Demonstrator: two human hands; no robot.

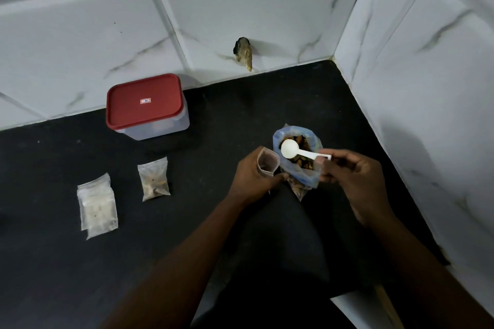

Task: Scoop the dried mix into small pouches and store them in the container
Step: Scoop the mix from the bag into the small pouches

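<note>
My left hand holds a small clear pouch upright with its mouth open; a little dark mix lies at its bottom. Right beside it stands a bluish plastic bag of dried mix, open at the top. My right hand pinches the handle of a white plastic scoop, whose bowl hovers over the bag's opening. A filled pouch lies on the black counter to the left. The clear container with a red lid stands shut near the wall.
A stack of pouches lies on the black counter at the left. White marbled tile walls close in behind and on the right. A hole or stub protrudes from the back wall above the counter.
</note>
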